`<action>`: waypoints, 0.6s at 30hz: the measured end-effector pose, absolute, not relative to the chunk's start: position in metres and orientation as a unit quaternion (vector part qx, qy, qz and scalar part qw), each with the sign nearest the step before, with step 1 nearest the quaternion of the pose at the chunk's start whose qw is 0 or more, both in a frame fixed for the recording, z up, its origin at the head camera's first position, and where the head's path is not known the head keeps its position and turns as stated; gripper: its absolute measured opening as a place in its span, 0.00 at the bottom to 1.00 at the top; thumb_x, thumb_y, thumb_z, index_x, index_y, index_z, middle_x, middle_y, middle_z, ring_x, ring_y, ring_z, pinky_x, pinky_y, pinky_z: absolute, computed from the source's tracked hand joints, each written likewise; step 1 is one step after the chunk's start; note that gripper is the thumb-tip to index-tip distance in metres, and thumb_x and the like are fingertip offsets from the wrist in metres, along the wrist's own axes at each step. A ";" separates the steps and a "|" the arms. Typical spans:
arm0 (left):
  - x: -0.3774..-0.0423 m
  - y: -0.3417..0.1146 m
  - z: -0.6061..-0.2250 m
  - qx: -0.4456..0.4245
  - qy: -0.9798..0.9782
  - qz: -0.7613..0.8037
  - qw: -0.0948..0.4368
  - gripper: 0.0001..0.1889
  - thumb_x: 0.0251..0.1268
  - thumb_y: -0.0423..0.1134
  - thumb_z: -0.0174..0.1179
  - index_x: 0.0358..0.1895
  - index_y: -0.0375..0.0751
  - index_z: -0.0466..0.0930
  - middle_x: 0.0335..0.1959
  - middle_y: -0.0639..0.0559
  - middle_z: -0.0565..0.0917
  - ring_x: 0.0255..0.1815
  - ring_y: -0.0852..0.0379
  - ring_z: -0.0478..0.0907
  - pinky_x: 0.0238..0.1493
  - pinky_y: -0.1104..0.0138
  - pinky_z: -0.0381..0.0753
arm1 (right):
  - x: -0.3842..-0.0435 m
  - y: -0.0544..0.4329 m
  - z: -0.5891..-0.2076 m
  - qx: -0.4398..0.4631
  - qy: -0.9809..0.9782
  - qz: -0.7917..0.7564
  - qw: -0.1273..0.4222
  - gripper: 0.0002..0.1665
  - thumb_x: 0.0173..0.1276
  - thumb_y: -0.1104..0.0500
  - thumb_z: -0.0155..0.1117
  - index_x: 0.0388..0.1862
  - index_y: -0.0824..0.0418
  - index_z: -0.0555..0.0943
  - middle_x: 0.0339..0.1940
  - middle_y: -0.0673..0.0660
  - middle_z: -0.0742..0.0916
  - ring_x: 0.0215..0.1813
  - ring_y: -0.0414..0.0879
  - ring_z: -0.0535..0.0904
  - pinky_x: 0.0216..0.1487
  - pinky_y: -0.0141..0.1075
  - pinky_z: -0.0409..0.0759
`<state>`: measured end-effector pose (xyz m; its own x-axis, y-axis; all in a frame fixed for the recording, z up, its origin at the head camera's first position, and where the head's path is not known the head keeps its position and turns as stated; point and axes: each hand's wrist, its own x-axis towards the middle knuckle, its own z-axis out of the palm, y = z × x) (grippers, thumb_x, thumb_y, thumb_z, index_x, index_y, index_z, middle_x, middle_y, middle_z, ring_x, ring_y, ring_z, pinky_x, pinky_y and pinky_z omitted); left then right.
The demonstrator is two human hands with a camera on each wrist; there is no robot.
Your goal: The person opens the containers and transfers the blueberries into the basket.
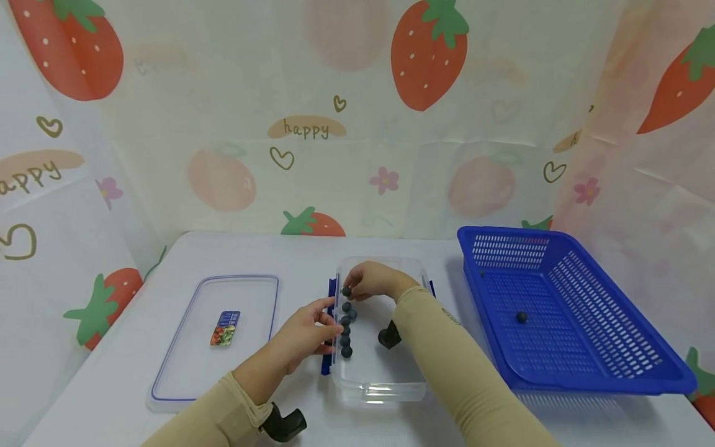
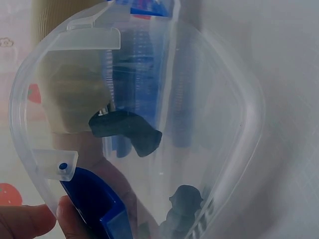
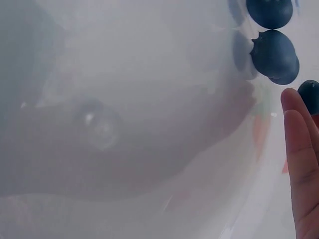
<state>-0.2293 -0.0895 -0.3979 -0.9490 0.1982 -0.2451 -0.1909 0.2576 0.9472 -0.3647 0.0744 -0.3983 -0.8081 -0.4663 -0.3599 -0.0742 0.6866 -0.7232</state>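
Observation:
A clear plastic box (image 1: 385, 366) with blue side latches (image 1: 326, 365) stands on the table. Along its left wall several blueberries (image 1: 346, 351) lie in a row; the right wrist view shows some as dark blue balls (image 3: 274, 52). My left hand (image 1: 304, 332) grips the box's left side, thumb at the rim by the latch. Over the far left part of the box, my right hand (image 1: 377, 280) pinches one blueberry (image 1: 347, 291) between its fingertips. In the right wrist view that berry (image 3: 311, 95) is partly hidden behind the fingers (image 3: 301, 154).
A blue perforated basket (image 1: 581, 379) stands on the right with one blueberry (image 1: 521, 317) in its bottom. To the left lies a clear lid (image 1: 190, 366) with a blue rim and a colourful label (image 1: 225, 328). A strawberry-print sheet (image 1: 357, 174) hangs behind the table.

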 end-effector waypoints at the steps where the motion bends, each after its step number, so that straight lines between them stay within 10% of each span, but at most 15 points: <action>1: -0.229 -0.089 -0.398 0.003 0.777 0.609 0.160 0.32 0.60 0.34 0.59 0.68 0.44 0.58 0.36 0.45 0.71 0.40 0.49 0.76 0.36 0.65 0.82 | -0.365 0.075 -0.398 -0.155 0.876 -0.368 0.268 0.11 0.62 0.69 0.57 0.43 0.62 0.81 0.37 0.56 0.82 0.39 0.46 0.81 0.43 0.34 0.81; 18: -0.229 -0.089 -0.397 0.005 0.779 0.607 0.157 0.33 0.59 0.35 0.60 0.68 0.43 0.58 0.36 0.45 0.71 0.39 0.50 0.76 0.35 0.65 0.82 | -0.364 0.078 -0.394 -0.160 0.857 -0.417 0.259 0.06 0.64 0.66 0.58 0.39 0.63 0.80 0.34 0.55 0.85 0.41 0.49 0.82 0.43 0.35 0.81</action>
